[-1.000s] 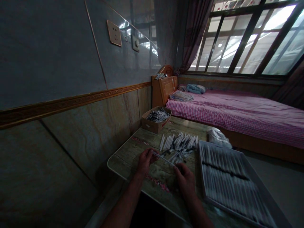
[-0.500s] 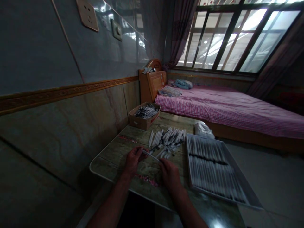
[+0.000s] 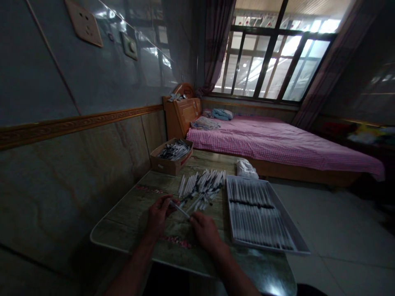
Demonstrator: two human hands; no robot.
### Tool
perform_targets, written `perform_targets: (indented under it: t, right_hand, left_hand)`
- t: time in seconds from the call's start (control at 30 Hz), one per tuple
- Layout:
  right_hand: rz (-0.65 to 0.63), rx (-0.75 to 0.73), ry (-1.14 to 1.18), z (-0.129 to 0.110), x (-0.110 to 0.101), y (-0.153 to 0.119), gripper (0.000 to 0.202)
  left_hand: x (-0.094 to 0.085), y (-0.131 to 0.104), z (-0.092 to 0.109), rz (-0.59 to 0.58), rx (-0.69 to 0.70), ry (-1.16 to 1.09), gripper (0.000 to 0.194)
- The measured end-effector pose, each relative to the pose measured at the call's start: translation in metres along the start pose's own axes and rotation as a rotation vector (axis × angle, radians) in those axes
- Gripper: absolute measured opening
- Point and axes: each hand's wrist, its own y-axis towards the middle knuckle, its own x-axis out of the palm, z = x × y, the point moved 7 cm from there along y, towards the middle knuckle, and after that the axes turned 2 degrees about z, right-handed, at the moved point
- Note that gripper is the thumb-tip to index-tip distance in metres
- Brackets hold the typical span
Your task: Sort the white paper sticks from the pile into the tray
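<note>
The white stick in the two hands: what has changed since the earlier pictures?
The camera view has turned rightward, so the scene sits farther left. The left hand and right hand seem nearer each other, with less of the white stick showing between them. Nothing was visibly taken or let go. Both hands still hold the stick; the cardboard box, loose pile and tray stayed in place.

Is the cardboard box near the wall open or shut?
Open: the cardboard box is uncovered on top, and many pen-like sticks show inside.
</note>
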Motion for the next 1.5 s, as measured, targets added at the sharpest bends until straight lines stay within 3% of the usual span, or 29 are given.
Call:
perform_targets:
  t: [0.13,0.23,0.33,0.4,0.47,0.53,0.63,0.9,1.03,1.1,1.2,1.33,1.4,1.5]
  right_hand:
    - [-0.049,0.018,0.022,-0.012,-0.006,-0.005,0.016]
    - [-0.009,0.117,0.165,-0.005,-0.037,-0.005,0.021]
    - [0.120,0.207,0.221,0.020,-0.090,0.000,0.030]
    - [0.265,0.206,0.075,0.040,-0.132,0.007,0.033]
    - [0.326,0.229,-0.055,0.061,-0.162,0.015,0.034]
    - [0.354,0.253,-0.113,0.080,-0.179,0.023,0.032]
    - [0.386,0.286,-0.192,0.098,-0.186,0.033,0.031]
    - [0.369,0.285,-0.266,0.100,-0.172,0.050,0.030]
    - [0.383,0.258,-0.242,0.083,-0.174,0.046,0.030]
    - [0.378,0.221,-0.216,0.066,-0.165,0.040,0.032]
    - [0.349,0.076,-0.109,0.029,-0.128,0.028,0.033]
    - [0.184,-0.111,-0.110,-0.014,-0.052,0.011,0.028]
    - [0.124,-0.105,-0.221,-0.021,-0.022,0.009,0.036]
    - [0.080,-0.085,-0.381,-0.021,0.004,0.014,0.041]
  left_hand:
    - [0.000,0.000,0.002,-0.004,-0.007,-0.077,0.068]
    - [-0.001,-0.001,0.000,-0.012,-0.011,-0.113,0.070]
    - [0.001,0.000,-0.003,-0.019,0.011,-0.034,0.067]
    - [0.003,0.000,-0.003,-0.014,0.030,0.026,0.064]
    - [0.005,0.001,-0.003,-0.010,0.040,0.059,0.061]
    - [0.006,0.002,-0.003,-0.007,0.043,0.068,0.058]
    - [0.005,0.004,-0.006,-0.007,0.028,0.077,0.055]
    - [0.003,0.008,-0.012,-0.005,0.018,0.123,0.050]
    - [0.004,0.009,-0.012,-0.011,0.019,0.156,0.048]
    - [0.005,0.008,-0.012,-0.010,0.023,0.158,0.047]
    - [0.003,0.007,-0.010,0.022,0.036,0.152,0.043]
    - [-0.005,0.006,-0.006,0.104,0.120,0.181,0.037]
    - [-0.010,0.006,-0.006,0.161,0.166,0.226,0.035]
    - [-0.012,0.008,-0.009,0.179,0.209,0.342,0.028]
